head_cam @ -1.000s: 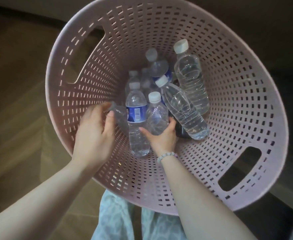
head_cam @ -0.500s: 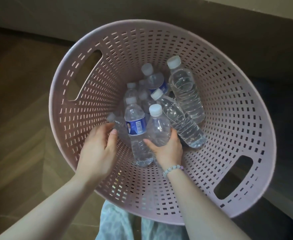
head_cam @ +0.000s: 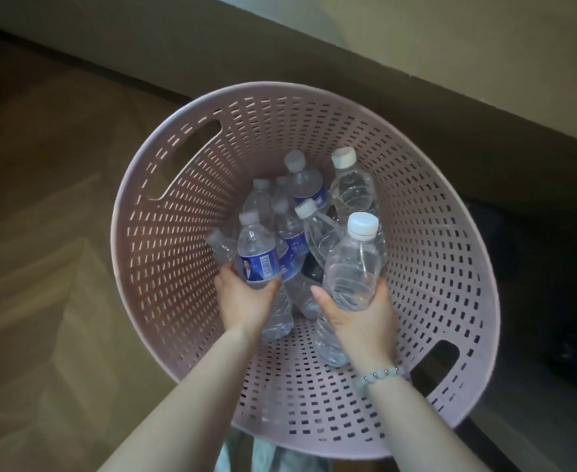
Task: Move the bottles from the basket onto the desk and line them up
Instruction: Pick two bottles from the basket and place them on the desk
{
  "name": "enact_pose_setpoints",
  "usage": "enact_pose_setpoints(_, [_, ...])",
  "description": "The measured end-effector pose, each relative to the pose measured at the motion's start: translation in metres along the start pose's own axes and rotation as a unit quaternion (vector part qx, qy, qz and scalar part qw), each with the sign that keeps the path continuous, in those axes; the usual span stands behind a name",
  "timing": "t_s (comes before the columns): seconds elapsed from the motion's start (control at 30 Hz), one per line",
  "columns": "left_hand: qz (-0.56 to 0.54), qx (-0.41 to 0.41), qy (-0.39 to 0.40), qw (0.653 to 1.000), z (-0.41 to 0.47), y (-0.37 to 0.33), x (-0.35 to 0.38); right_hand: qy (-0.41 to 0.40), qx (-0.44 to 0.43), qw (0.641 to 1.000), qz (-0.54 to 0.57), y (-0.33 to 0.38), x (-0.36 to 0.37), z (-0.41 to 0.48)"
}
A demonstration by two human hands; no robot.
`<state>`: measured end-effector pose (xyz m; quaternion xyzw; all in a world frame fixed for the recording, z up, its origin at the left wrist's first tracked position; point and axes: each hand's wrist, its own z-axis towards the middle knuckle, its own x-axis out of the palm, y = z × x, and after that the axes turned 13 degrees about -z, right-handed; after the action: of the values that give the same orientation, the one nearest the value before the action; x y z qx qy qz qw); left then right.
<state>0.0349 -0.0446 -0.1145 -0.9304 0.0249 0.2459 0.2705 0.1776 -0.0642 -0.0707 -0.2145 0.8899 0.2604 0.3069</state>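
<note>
— Status, left hand (head_cam: 246, 301)?
— Bare forearm reaches in from near-left. Fingers and thumb are curled round the blue-labelled bottle (head_cam: 258, 253), below its label.
— And the right hand (head_cam: 358, 318)?
— Bare forearm from near-right. Thumb on the left, fingers wrapped round the clear bottle (head_cam: 355, 267). The hands are near each other, not touching.

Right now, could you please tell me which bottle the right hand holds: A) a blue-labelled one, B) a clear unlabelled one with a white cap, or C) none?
B: the right hand grips the clear unlabelled bottle with the white cap, while the left hand grips the blue-labelled bottle.
</note>
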Motion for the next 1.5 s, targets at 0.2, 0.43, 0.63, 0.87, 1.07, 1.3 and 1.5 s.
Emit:
enact_pose_setpoints(0.2, [-0.075, -0.032, -0.070, 0.994, 0.017, 0.011, 0.036, 0.006, -0.019, 1.000, 0.019, -0.009, -0.008, 0.008])
enact_pose_setpoints(0.43, [-0.118, -0.092, -0.121, 0.981, 0.011, 0.024, 0.067, 0.001, -0.044, 0.999, 0.026, -0.018, -0.003, 0.011])
enact_pose_setpoints(0.63, [-0.121, -0.081, -0.133, 0.980, 0.016, 0.030, 0.071, -0.002, -0.044, 0.999, 0.026, -0.021, 0.000, 0.013])
enact_pose_setpoints(0.87, [-0.077, 0.007, -0.068, 0.995, 0.013, 0.028, 0.050, -0.015, -0.032, 0.999, 0.031, -0.018, -0.002, 0.009])
enact_pose_setpoints(1.07, [-0.029, 0.129, 0.012, 0.991, -0.004, -0.008, 0.009, -0.022, -0.027, 0.999, 0.033, -0.008, -0.014, -0.004])
enact_pose_setpoints(1.3, [0.002, 0.198, 0.089, 0.976, -0.056, -0.083, -0.058, -0.032, -0.034, 0.996, 0.077, 0.036, -0.061, -0.045])
enact_pose_setpoints(1.5, [-0.013, 0.253, 0.111, 0.961, -0.123, -0.161, -0.118, -0.049, -0.069, 0.985, 0.148, 0.086, -0.120, -0.095])
